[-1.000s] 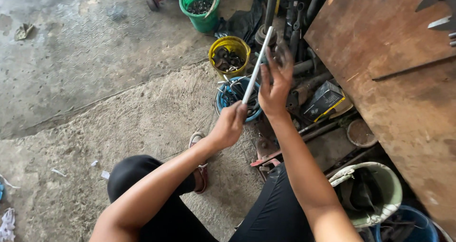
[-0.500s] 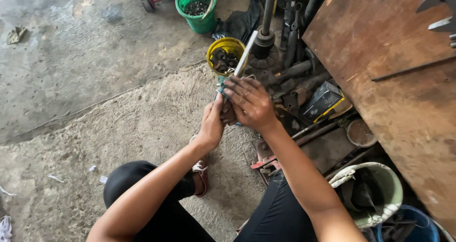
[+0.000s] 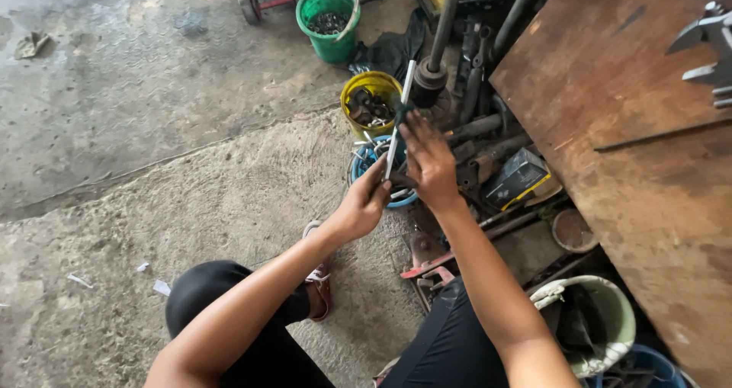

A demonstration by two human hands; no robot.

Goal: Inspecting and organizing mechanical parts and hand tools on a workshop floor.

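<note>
Rough grey concrete floor (image 3: 152,152), cracked, darker and damp-looking toward the top left. Small white scraps (image 3: 80,280) lie at lower left; a crumpled rag (image 3: 30,45) at upper left. Large rust-brown wooden bench top (image 3: 633,144) fills the right side. Green plastic bucket (image 3: 328,22) at top, yellow metal can (image 3: 370,102) below it, both holding dark metal parts. Daylight, even, soft shadows.

Two hands: left hand (image 3: 362,205), right hand (image 3: 428,163). One white rod (image 3: 398,121). Buckets: one green (image 3: 328,11), one yellow (image 3: 370,102), one white (image 3: 618,312), lower right.
</note>
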